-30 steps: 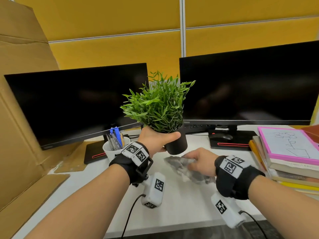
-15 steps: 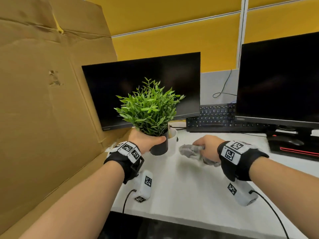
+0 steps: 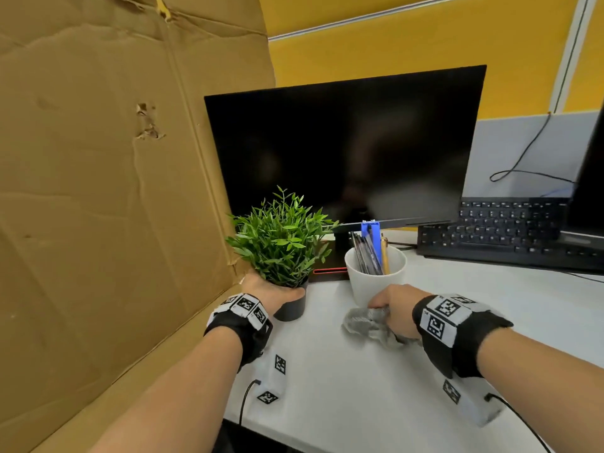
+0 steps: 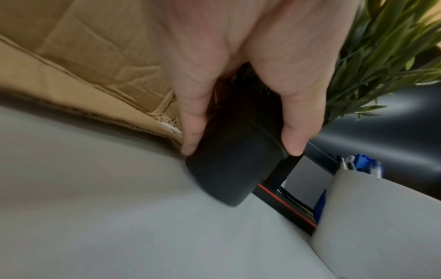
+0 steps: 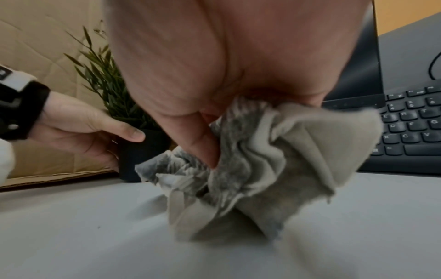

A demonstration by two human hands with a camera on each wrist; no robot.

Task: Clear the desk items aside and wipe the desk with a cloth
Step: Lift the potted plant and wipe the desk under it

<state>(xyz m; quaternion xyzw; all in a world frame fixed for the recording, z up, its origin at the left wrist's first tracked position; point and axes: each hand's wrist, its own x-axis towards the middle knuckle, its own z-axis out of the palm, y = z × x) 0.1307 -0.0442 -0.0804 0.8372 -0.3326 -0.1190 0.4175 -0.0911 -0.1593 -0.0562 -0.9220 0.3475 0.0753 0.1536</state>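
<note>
White desk [image 3: 327, 380] looks mid-clear, wiping apparently unfinished: left hand [image 3: 266, 294] grip wraps the black pot of the plant [image 3: 284, 246] at the desk's left edge by the cardboard [image 3: 114, 191], right hand [image 3: 397, 308] grip bunches the grey cloth [image 3: 366, 325] against the desk beside the pen cup [image 3: 369, 279].

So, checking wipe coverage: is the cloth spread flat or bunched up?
Bunched up: the grey cloth sits crumpled in folds, gripped by the right hand on the desk.
</note>
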